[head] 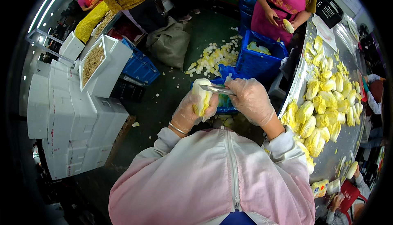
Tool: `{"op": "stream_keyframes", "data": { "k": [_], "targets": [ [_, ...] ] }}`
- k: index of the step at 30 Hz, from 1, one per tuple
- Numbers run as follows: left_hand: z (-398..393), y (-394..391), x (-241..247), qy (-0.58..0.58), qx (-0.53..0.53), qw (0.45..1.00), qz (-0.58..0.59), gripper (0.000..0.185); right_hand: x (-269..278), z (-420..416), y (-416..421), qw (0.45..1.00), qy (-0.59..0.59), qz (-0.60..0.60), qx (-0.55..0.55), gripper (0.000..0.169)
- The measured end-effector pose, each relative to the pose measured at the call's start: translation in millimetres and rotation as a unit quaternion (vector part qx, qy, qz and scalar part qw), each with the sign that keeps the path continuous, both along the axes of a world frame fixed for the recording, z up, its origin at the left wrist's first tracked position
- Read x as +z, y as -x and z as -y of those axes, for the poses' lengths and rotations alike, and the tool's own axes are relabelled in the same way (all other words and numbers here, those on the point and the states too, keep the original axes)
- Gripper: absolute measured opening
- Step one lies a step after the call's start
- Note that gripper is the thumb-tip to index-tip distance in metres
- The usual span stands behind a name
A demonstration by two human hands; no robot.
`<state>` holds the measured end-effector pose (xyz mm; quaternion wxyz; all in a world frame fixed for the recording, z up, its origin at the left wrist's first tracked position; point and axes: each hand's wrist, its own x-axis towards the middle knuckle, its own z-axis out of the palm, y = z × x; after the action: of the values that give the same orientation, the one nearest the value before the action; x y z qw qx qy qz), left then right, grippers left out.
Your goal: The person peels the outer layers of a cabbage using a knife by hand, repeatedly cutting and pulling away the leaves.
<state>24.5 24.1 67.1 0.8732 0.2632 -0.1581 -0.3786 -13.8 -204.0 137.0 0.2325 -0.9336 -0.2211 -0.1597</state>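
Note:
My left hand, in a clear plastic glove, is closed around a small napa cabbage, its white base pointing away from me and its yellow leaves towards me. In my gloved right hand is a knife; its metal blade points left and lies across the upper part of the cabbage. Its handle is hidden by my fingers. Below both hands, partly covered by them, stands a blue-lined container with cabbage leaves in it. To the right, many yellow napa cabbages are heaped on a metal table.
A co-worker in a pink apron holds a cabbage behind a blue-lined bin. Cut leaves litter the floor beside a grey-green sack. White foam boxes are stacked at left. Another person works at lower right.

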Motion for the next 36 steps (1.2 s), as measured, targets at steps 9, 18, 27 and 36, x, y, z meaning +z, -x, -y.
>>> {"op": "stream_keyframes", "data": {
  "k": [9,18,27,36],
  "targets": [
    [2,1,5,-0.005,-0.136,0.991,0.017,0.064,-9,-6,-7,0.999,0.022,-0.038,-0.013,0.016],
    [25,-8,-5,0.002,0.104,0.983,-0.152,0.062,-37,12,-8,0.838,-0.451,-0.290,-0.100,0.025],
    [40,1,0,-0.207,0.168,0.964,0.002,0.062,-5,-2,0,0.885,-0.325,-0.324,-0.073,0.059],
    [23,-7,1,-0.238,0.115,0.963,0.059,0.065,-16,3,2,0.879,-0.346,-0.326,-0.032,0.049]
  ]
}}
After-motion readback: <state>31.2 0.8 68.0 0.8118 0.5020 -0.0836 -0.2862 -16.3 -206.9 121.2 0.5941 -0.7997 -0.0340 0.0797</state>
